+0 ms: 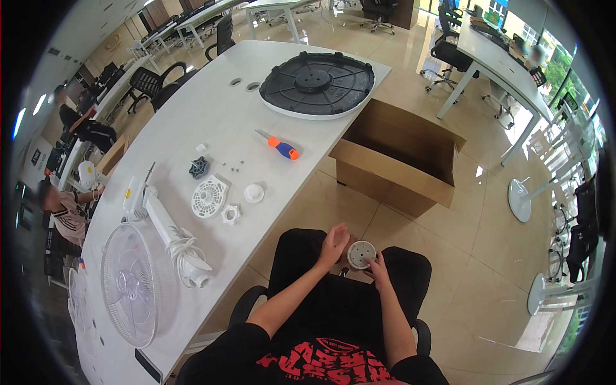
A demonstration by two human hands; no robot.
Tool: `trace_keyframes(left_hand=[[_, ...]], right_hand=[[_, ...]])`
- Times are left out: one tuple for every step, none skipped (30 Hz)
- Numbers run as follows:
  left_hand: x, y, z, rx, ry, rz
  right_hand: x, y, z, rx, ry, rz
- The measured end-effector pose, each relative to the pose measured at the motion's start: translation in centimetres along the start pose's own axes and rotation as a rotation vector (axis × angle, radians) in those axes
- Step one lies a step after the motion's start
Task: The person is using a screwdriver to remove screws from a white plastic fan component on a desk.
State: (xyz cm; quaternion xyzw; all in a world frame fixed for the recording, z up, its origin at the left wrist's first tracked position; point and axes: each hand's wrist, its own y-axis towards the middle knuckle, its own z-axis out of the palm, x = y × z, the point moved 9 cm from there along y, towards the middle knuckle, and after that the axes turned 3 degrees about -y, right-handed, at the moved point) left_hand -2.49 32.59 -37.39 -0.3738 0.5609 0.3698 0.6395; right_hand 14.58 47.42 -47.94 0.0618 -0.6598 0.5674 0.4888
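Note:
A small round white disc with several holes is held over my lap, its holed face up. My right hand grips it at the right edge, thumb on top. Close to its left side is my left hand, fingers stretched out and apart from the disc as far as I can see; some fingertips are blurred. On the table to the left lie a white vented fan cover, a white ring nut, a white round cap, a dark star-shaped knob and several small screws.
A screwdriver with an orange and blue handle lies on the white table. Beyond it rests a black-bottomed fan base. A fan stand with cord and a clear fan guard lie left. An open cardboard box stands right.

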Motion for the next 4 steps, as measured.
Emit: trace_keyframes(left_hand=[[-3.7,1.3,0.9,0.034,0.001,0.062],[-7.2,3.0,1.5,0.050,-0.080,0.120],[-10.4,4.8,1.7,0.060,-0.160,0.181],[-13.1,6.9,1.4,0.087,-0.210,0.229]], right_hand=[[-0.3,0.4,-0.8,-0.011,0.021,-0.002],[-0.4,0.7,-1.0,-0.015,0.037,-0.008],[-0.2,1.0,-0.7,-0.014,0.057,-0.011],[-0.1,1.1,-0.5,-0.010,0.043,-0.005]])
